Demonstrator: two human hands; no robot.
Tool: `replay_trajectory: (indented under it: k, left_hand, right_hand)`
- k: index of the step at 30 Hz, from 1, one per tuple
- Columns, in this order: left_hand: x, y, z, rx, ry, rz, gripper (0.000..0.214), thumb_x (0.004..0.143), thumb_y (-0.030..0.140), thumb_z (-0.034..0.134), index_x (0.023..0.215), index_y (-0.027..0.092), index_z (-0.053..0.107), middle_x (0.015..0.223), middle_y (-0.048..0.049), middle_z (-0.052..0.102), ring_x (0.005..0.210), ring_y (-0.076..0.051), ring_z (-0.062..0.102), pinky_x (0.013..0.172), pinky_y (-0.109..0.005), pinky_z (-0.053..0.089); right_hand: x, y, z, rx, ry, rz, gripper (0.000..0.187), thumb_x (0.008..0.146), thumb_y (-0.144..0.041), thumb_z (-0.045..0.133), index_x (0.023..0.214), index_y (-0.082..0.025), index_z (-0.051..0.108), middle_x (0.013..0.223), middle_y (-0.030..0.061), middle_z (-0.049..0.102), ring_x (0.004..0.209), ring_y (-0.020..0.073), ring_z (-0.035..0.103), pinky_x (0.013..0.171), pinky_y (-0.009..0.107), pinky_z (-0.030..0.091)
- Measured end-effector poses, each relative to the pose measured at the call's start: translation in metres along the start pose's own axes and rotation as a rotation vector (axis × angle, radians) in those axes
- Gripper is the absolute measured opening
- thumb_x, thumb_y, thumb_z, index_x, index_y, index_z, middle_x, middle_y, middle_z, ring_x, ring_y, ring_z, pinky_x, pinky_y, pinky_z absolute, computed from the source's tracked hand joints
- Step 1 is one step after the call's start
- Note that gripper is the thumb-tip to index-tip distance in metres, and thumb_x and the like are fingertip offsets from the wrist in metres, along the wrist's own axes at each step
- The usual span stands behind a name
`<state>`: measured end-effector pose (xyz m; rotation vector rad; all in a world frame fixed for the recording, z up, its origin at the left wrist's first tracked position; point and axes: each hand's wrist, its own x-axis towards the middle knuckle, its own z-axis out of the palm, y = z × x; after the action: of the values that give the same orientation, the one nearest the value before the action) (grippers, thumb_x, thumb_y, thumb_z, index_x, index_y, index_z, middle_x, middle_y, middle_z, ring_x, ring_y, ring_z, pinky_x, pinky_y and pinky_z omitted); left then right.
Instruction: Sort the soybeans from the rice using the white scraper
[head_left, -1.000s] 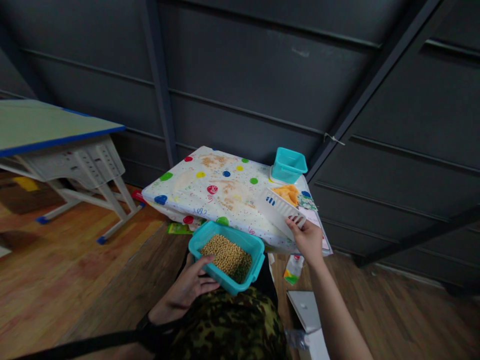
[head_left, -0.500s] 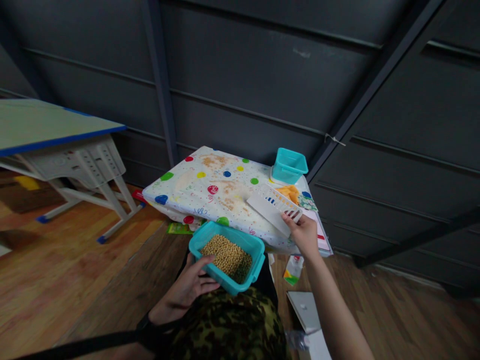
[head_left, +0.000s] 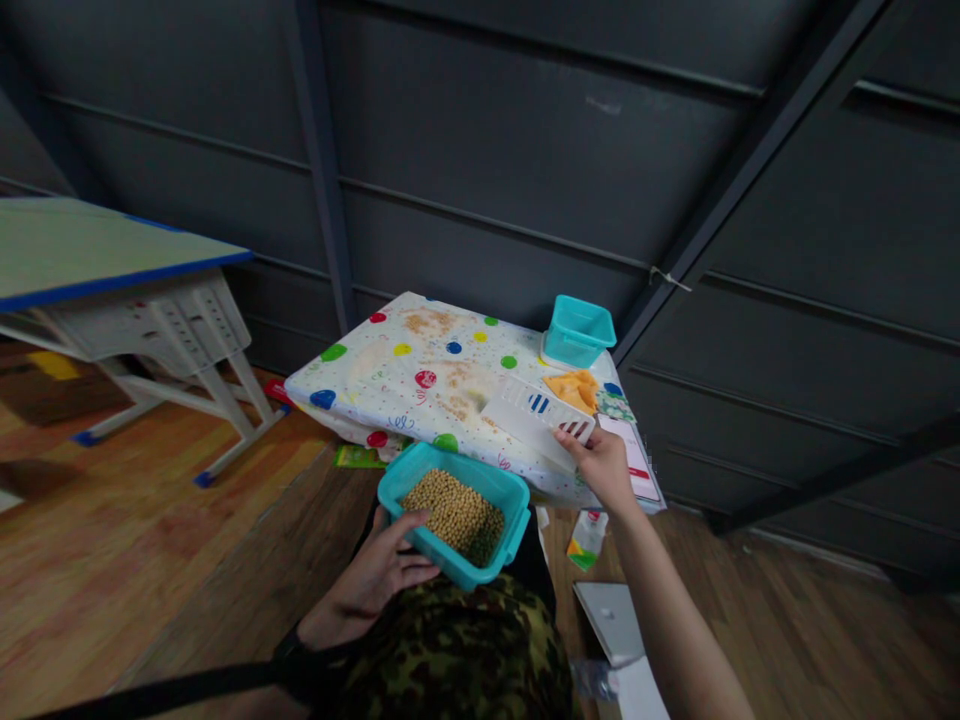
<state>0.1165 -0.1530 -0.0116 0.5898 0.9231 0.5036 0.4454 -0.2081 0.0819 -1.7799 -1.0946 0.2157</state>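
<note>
My left hand [head_left: 386, 572] is closed on the near left side of a teal plastic tub [head_left: 499, 482], its thumb over the rim. Inside the tub lie many soybeans [head_left: 450, 505], with a patch of small green beans [head_left: 484, 540] in the near right corner. My right hand [head_left: 602, 465] pinches the right end of a white plastic piece [head_left: 517, 410] with a row of slots, held over the right part of the table. Its exact kind I cannot make out. Close beyond it is an orange cloth [head_left: 574, 388].
The table [head_left: 390, 395] wears a dotted cover with brown crumbs [head_left: 457, 375] scattered on it. A second teal tub [head_left: 574, 335] stands at its back right corner, and a white sheet [head_left: 634, 460] lies at the right edge. Another desk [head_left: 112, 250] is at left.
The slotted white piece has tilted flatter and shifted slightly left with my right hand, showing more of its slotted face. My left hand and the tub of beans stay put.
</note>
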Motion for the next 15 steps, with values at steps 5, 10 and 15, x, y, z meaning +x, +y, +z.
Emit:
replay_trajectory:
  k: [5,10,15]
  left_hand:
    - [-0.0038,0.0045,0.0034,0.003,-0.004,0.013,0.103,0.067,0.05,0.098,0.147,0.022,0.038,0.11,-0.015,0.078,0.086,-0.035,0.082,0.094,-0.054,0.067]
    - [-0.0025,0.0049,0.0035,0.009,-0.008,0.007,0.104,0.067,0.052,0.098,0.147,0.022,0.038,0.108,-0.0154,0.078,0.087,-0.035,0.082,0.094,-0.054,0.067]
    - [-0.0023,0.0044,0.0034,0.01,-0.002,-0.012,0.108,0.059,0.055,0.101,0.142,0.02,0.041,0.109,-0.0181,0.078,0.087,-0.036,0.082,0.094,-0.053,0.067]
  right_hand:
    - [-0.0025,-0.0012,-0.0001,0.034,-0.009,0.016,0.054,0.075,-0.072,0.08,0.071,-0.018,0.081,0.071,0.0101,0.079,0.064,0.025,0.065,0.059,0.034,0.045]
    - [-0.0021,-0.0016,-0.0007,0.062,-0.029,0.029,0.051,0.075,-0.068,0.081,0.072,-0.017,0.082,0.072,0.0103,0.08,0.064,0.0237,0.064,0.058,0.033,0.045]
    - [-0.0026,-0.0008,-0.0011,0.059,-0.037,0.027,0.05,0.075,-0.066,0.082,0.07,-0.017,0.081,0.069,0.0095,0.078,0.062,0.0224,0.061,0.056,0.032,0.044]
